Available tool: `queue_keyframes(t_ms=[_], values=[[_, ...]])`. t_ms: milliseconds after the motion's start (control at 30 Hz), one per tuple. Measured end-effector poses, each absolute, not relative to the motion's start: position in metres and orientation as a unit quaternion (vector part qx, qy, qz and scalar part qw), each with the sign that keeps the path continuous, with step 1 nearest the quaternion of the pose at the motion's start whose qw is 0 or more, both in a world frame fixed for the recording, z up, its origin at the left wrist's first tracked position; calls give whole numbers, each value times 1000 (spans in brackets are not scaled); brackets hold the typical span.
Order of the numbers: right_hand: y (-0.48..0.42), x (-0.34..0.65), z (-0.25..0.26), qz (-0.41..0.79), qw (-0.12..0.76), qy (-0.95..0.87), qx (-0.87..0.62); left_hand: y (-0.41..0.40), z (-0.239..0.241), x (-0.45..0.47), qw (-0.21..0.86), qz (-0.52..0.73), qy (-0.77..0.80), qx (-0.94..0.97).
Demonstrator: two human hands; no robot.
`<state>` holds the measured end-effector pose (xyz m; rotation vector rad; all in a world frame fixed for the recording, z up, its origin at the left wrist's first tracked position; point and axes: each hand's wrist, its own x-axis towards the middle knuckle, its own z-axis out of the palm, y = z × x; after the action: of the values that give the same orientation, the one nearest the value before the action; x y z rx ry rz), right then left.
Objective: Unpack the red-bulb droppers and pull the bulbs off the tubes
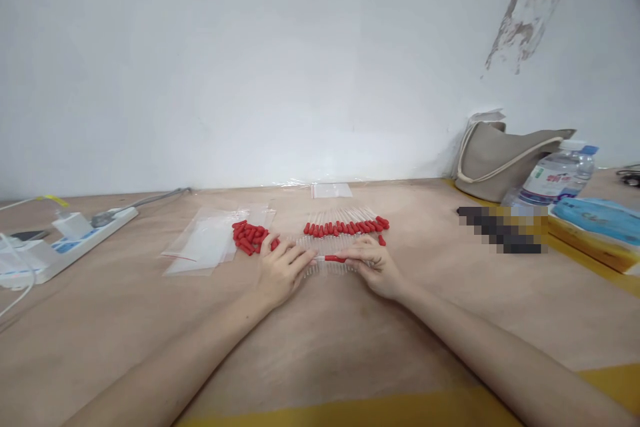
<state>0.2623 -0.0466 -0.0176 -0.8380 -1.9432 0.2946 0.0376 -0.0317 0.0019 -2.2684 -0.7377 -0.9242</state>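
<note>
My left hand (281,271) and my right hand (374,265) meet over a spread of clear thin tubes (330,268) on the brown table. Between their fingertips lies one tube with a red cap (332,258); both hands pinch it, the left at the clear end, the right at the red end. Behind them a row of clear tubes with red caps (347,225) lies side by side. A heap of loose red caps (249,235) sits just left of it, close to my left hand. One single red cap (381,240) lies by my right hand.
Clear plastic bags (205,247) lie left of the caps, another small bag (331,190) by the wall. A white power strip (65,243) with plugs is far left. At right stand a beige bag (500,160), a water bottle (557,180) and a blue packet (600,217).
</note>
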Motion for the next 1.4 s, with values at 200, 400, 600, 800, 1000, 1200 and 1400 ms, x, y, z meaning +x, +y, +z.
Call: queue_keyframes(t_ms=[200, 400, 600, 800, 1000, 1200, 1400], values=[[-51, 254, -15, -30, 407, -821, -399, -33, -8, 42, 275, -332, -272, -860], [-53, 239, -18, -111, 358, -835, -402, -36, -9, 47, 261, -322, -272, -869], [-58, 240, -14, -88, 353, -846, -391, -41, -4, 48, 238, -277, -276, -889], [-59, 244, -13, -176, 357, -844, -361, -43, -5, 48, 199, -256, -289, -901], [-62, 244, -12, -266, 370, -828, -327, -47, -1, 49, 130, -246, -323, -905], [-60, 249, -19, -214, 399, -834, -314, -52, 2, 48, 39, -249, -330, -910], [-58, 267, -20, -240, 394, -826, -324, -45, 1, 33, -10, -251, -345, -904]])
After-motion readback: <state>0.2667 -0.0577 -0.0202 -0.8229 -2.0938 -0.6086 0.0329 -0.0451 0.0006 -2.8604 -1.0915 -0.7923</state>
